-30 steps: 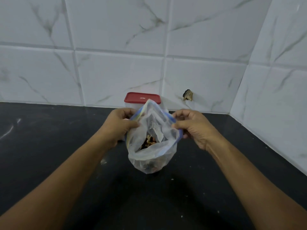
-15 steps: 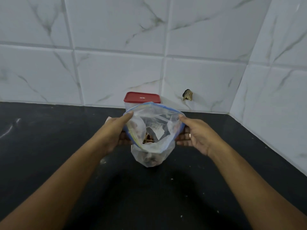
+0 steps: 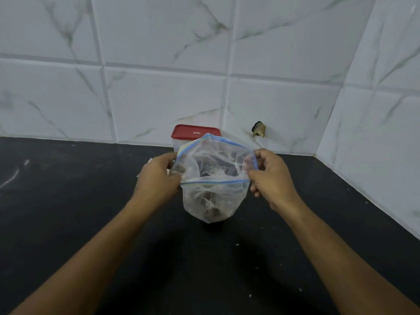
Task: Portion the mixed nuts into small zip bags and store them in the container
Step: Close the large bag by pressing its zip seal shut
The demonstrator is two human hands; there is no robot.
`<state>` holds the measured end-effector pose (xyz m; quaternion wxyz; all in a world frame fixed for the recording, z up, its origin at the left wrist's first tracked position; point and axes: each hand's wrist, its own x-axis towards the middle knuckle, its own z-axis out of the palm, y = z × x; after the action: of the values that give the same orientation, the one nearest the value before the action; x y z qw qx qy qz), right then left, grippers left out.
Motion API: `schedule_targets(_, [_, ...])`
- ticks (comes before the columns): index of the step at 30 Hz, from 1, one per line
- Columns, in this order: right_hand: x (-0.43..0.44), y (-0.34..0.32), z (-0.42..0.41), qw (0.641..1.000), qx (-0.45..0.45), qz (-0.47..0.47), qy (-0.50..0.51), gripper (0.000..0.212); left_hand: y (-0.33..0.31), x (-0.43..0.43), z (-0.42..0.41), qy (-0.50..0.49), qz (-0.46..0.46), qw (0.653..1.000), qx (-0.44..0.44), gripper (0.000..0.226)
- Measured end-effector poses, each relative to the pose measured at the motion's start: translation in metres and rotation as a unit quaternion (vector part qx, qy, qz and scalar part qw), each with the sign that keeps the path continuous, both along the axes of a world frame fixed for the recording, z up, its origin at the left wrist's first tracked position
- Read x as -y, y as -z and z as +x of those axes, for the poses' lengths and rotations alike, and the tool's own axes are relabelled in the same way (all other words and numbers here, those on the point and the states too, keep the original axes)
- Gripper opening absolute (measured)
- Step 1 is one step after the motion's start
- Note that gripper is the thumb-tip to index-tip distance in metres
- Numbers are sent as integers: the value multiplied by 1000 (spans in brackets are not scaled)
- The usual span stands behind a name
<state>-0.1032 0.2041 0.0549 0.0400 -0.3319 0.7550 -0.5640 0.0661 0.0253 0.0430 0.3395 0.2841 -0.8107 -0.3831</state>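
**A:** Since the hands shifted a moment ago, what differs above the dark counter (image 3: 91, 223)?

**B:** Both the left hand (image 3: 156, 178) and right hand (image 3: 270, 178) now pinch the zip bag (image 3: 211, 201) at its sides and pull outward. Its mouth has gone from round to wider, and the near rim is taut.

**A:** And the mixed nuts (image 3: 213, 213)?

**B:** They're heaped at the bag's bottom. I can't tell whether it's being opened or sealed. The red-lidded container (image 3: 195, 135) stands closed just behind, against the wall (image 3: 159, 98).
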Motion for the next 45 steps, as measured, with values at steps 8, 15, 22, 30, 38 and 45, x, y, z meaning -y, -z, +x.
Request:
schedule_targets(8, [-6, -14, -4, 985, 126, 2, -115, 25, -15, 8, 8, 144, 204, 967, -59, 22])
schedule_targets(15, [-1, -16, -12, 916, 337, -111, -187, 25, -19, 10, 1, 176, 344, 916, -110, 39])
schedule_targets(22, [-2, -16, -15, 983, 155, -41, -92, 26, -25, 9, -2, 106, 203, 971, -71, 28])
schedule_targets(30, [1, -14, -4, 967, -226, 7, 113, 16, -13, 6, -5, -107, -139, 979, -105, 25])
schedule_targets(38, [-2, -21, 1, 960, 272, -17, -62, 39, -21, -4, -1, 71, 268, 956, -94, 44])
schedule_targets(45, [-9, -21, -2, 881, 391, -85, -253, 35, -9, -2, 0, 72, 277, 958, -23, 26])
